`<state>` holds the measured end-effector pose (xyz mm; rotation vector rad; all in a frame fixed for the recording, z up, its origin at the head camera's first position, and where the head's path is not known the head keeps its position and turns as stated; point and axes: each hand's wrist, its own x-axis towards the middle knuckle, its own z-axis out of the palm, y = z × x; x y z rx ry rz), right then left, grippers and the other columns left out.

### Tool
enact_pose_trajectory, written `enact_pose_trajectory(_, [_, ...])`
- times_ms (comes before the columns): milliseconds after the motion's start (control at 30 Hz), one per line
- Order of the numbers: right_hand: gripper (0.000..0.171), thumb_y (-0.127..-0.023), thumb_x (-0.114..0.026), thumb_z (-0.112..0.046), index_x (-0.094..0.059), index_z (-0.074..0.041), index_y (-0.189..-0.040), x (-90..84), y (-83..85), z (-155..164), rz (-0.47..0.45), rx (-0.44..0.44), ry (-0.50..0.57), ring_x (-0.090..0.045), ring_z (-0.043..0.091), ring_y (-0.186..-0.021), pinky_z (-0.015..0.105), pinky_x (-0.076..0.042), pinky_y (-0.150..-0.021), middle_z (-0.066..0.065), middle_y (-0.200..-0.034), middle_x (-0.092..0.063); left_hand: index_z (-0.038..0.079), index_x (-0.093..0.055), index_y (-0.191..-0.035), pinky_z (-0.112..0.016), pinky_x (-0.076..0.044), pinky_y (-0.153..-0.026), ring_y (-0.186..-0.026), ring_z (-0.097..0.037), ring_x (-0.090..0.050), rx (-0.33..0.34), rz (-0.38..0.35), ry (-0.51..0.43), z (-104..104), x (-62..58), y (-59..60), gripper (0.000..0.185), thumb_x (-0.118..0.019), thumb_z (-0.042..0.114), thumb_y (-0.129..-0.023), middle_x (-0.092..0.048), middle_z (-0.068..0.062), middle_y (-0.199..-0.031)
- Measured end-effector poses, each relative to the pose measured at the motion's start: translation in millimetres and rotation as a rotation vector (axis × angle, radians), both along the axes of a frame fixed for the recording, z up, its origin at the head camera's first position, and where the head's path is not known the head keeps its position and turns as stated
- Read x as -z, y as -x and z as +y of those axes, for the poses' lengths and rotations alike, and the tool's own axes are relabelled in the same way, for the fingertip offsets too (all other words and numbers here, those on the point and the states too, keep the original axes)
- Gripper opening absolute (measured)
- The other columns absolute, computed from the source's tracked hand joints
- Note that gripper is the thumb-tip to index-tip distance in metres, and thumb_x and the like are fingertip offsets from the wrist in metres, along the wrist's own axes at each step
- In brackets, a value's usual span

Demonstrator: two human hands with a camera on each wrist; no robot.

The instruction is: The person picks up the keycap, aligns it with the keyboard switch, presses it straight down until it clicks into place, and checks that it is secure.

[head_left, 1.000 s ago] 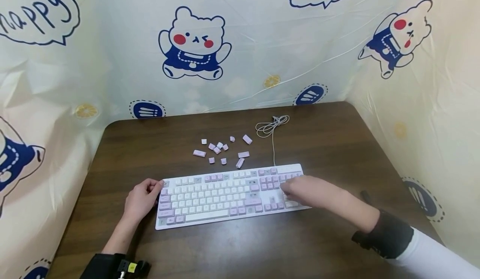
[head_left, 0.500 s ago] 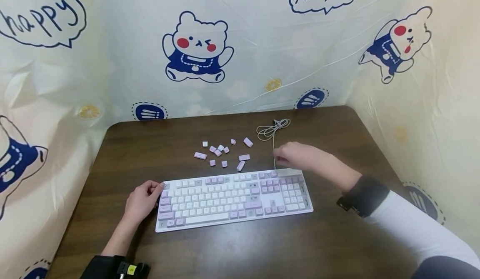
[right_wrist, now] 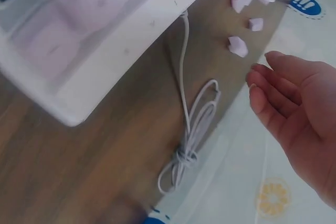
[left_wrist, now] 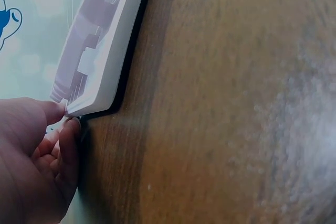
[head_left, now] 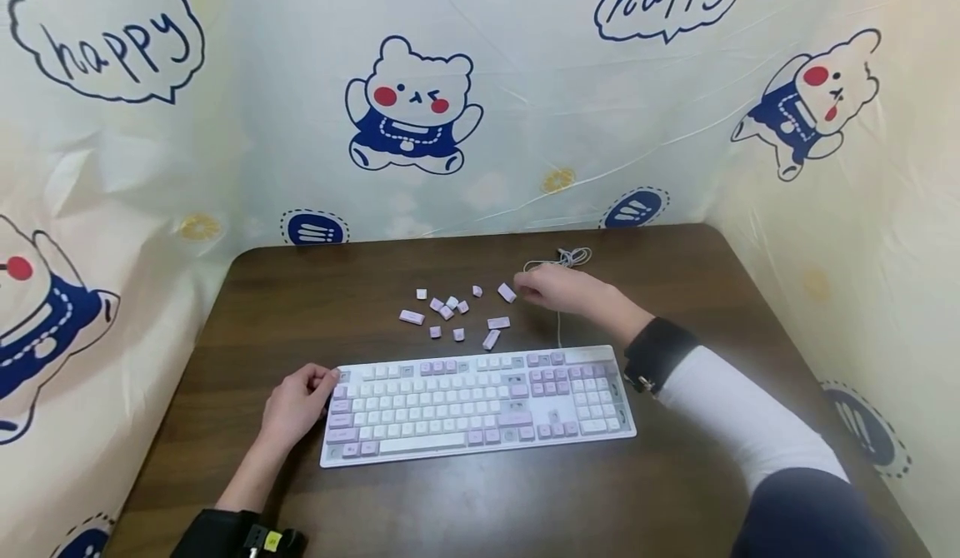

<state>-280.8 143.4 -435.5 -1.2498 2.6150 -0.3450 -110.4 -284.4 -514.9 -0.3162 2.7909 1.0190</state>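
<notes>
A white and lilac keyboard (head_left: 431, 405) lies on the brown table, a few of its key positions bare of caps. At its far left corner my left hand (head_left: 297, 406) grips the edge; the left wrist view has the thumb on top and curled fingers against the side of the keyboard (left_wrist: 102, 85). Beyond the keyboard, my right hand (head_left: 561, 288) is over the table beside a long lilac keycap (head_left: 507, 292). Nothing shows between its loosely bent fingers in the right wrist view, where that keycap (right_wrist: 238, 46) is just past the fingertips.
Several loose white and lilac keycaps (head_left: 447, 312) are scattered behind the keyboard. A tied bundle of pale cable (head_left: 574, 256) lies near the table's back edge, partly behind the right hand. Printed cloth (head_left: 525, 108) hangs behind and on both sides of the table (head_left: 480, 508).
My right hand has left the keyboard's right side and moved back and leftward to the loose keycaps. The left hand keeps its grip on the corner. The head view has shifted slightly.
</notes>
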Motion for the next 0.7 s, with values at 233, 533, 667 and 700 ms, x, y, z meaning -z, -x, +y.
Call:
enact_pose_trajectory(233, [0.028, -0.099, -0.067, -0.001, -0.066, -0.002, -0.127, 17.0, 21.2, -25.4, -0.026, 0.037, -0.132, -0.063, 0.023, -0.092, 0.038, -0.055, -0.086, 0.013, -0.11, -0.072, 0.0, -0.067, -0.113, -0.035, -0.041, -0.067, -0.07, -0.018, -0.058, 0.004, 0.008, -0.007, 2.2, 1.6, -1.1, 0.042, -0.055, 0.04, -0.108, -0.062, -0.006, -0.085])
enact_pose_trajectory(533, [0.034, -0.1, -0.067, -0.004, -0.064, 0.0, -0.134, 19.8, 30.9, -43.8, -0.06, 0.009, -0.22, -0.066, 0.029, -0.113, 0.042, -0.053, -0.097, 0.017, -0.123, -0.069, 0.0, -0.067, -0.113, -0.036, -0.04, -0.069, -0.072, -0.019, -0.058, -0.012, 0.004, 0.008, 0.6, -0.6, -2.0, 0.042, -0.055, 0.04, -0.108, -0.062, -0.007, -0.086])
enact_pose_trajectory(667, [0.03, -0.099, -0.066, -0.003, -0.066, 0.001, -0.129, 22.2, 33.0, -46.2, -0.044, 0.012, -0.239, -0.065, 0.026, -0.102, 0.04, -0.054, -0.092, 0.017, -0.117, -0.07, 0.0, -0.067, -0.113, -0.036, -0.039, -0.069, -0.073, -0.02, -0.058, -0.011, 0.011, 0.013, -0.3, -3.6, -1.8, 0.043, -0.055, 0.041, -0.108, -0.062, -0.006, -0.085])
enact_pose_trajectory(700, [0.03, -0.099, -0.066, -0.003, -0.066, 0.001, -0.128, 22.7, 33.5, -46.4, -0.051, 0.019, -0.24, -0.064, 0.025, -0.1, 0.039, -0.054, -0.092, 0.017, -0.116, -0.07, 0.0, -0.067, -0.113, -0.036, -0.039, -0.069, -0.073, -0.02, -0.058, -0.012, 0.013, 0.013, -0.4, -4.3, -1.8, 0.043, -0.055, 0.041, -0.108, -0.062, -0.006, -0.085])
